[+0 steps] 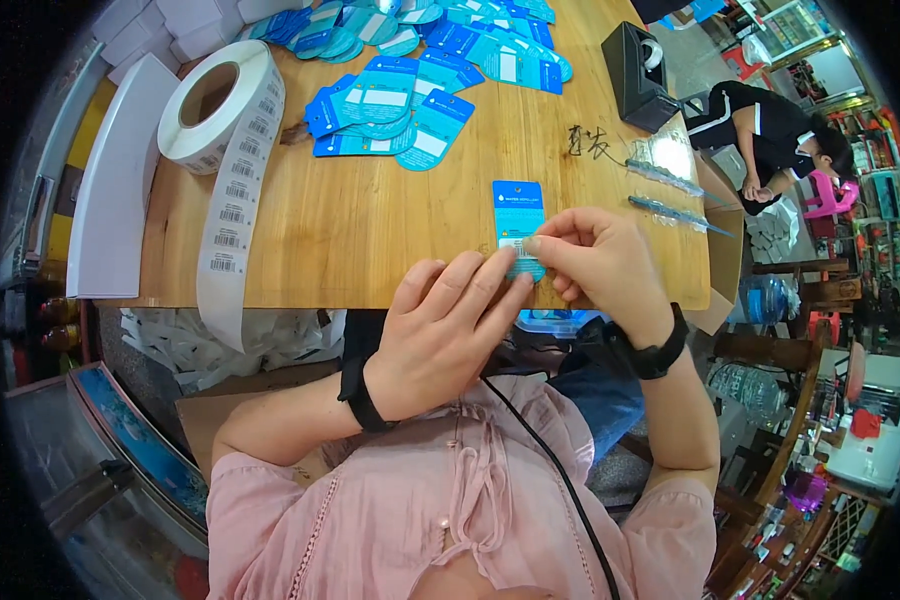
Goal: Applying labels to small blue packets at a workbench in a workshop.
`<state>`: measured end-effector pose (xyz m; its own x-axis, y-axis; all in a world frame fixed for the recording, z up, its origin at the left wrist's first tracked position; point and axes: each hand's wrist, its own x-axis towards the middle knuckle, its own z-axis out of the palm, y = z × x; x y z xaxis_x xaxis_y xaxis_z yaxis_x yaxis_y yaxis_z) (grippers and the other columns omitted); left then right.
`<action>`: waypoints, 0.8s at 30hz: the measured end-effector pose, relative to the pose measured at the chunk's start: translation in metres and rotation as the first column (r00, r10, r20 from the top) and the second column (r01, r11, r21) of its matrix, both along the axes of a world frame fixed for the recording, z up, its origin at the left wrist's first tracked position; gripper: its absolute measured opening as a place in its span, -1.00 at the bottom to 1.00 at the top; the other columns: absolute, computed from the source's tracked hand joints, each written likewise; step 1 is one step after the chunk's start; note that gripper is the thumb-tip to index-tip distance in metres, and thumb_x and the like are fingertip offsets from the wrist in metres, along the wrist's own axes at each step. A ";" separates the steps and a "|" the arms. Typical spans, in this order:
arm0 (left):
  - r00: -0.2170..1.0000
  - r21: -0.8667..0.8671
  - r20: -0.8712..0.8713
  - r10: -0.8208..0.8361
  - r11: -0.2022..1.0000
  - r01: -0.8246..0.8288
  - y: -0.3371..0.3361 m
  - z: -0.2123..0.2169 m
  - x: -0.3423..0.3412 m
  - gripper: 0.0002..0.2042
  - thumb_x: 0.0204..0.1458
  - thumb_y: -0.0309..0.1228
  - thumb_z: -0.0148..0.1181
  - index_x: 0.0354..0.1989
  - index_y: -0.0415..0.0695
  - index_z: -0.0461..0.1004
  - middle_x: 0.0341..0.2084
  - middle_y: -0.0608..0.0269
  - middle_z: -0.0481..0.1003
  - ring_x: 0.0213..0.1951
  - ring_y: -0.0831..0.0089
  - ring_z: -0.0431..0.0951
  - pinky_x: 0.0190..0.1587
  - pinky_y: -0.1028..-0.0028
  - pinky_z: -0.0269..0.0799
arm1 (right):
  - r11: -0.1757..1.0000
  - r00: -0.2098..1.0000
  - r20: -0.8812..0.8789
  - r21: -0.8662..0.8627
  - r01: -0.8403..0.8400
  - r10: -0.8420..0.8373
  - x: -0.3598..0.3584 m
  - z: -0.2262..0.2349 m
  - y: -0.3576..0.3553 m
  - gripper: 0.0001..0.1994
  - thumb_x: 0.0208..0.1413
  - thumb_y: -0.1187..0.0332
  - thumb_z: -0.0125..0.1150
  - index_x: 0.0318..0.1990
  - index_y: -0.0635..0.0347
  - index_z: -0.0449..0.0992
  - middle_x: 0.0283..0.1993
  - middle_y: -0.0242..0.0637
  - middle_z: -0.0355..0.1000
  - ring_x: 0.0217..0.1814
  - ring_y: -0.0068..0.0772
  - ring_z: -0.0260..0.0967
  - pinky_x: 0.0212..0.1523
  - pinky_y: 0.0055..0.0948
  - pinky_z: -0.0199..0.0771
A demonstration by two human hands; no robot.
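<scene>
A blue hang-tag card (pixel 518 203) lies on the wooden table near its front edge. My left hand (pixel 440 335) rests beside it, fingers stretched out and fingertips lying on the card's lower left. Thumb and forefinger of my right hand (pixel 610 265) are pinched together over the card's white box, on the right end of a small barcode label (pixel 513 243). Part of that label is hidden under my fingertips. At the left stands a roll of barcode labels (pixel 175 130), its loose strip (pixel 235 200) running down over the table edge.
Piles of similar blue cards (pixel 375 100) cover the table's far middle. A black tape dispenser (pixel 635 85) stands at the far right, with plastic-wrapped strips (pixel 665 180) nearer. White boxes (pixel 120 190) line the left. Another person (pixel 770 130) sits beyond the table's right side.
</scene>
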<state>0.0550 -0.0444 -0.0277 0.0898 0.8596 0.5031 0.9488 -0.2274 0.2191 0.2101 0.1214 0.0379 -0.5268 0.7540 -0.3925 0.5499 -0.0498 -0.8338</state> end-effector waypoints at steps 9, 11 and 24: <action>0.999 -0.018 -0.041 -0.009 1.000 0.009 -0.001 0.012 -0.003 -0.41 0.08 -0.32 0.39 0.36 0.00 0.50 0.38 0.23 0.45 0.29 0.22 0.46 0.34 0.13 0.22 | 0.416 0.936 0.155 0.864 -0.284 0.317 0.033 -0.015 -0.021 -0.47 0.05 0.38 0.60 0.21 0.15 0.62 0.13 -0.09 0.61 0.10 0.00 0.62 0.12 -0.16 0.67; 0.994 -0.136 0.084 -0.069 0.987 0.080 -0.005 0.018 -0.010 -0.36 0.10 -0.29 0.40 0.41 -0.07 0.43 0.40 0.14 0.44 0.33 0.11 0.44 0.39 0.07 0.22 | 0.321 0.860 0.216 0.864 -0.389 0.462 0.042 -0.022 -0.027 -0.45 0.03 0.41 0.59 0.23 0.15 0.62 0.27 -0.08 0.58 0.27 0.07 0.57 0.27 -0.09 0.62; 0.985 -0.254 -0.150 0.081 0.960 -0.118 0.008 0.038 -0.048 -0.32 0.37 -0.01 0.18 0.46 -0.32 0.33 0.45 -0.26 0.30 0.49 -0.18 0.25 0.52 -0.07 0.08 | 0.668 0.961 -0.030 0.725 -0.168 0.275 0.152 -0.053 -0.073 -0.75 0.16 0.64 0.37 -0.03 0.21 0.72 -0.05 -0.10 0.72 -0.02 -0.04 0.71 0.02 -0.25 0.70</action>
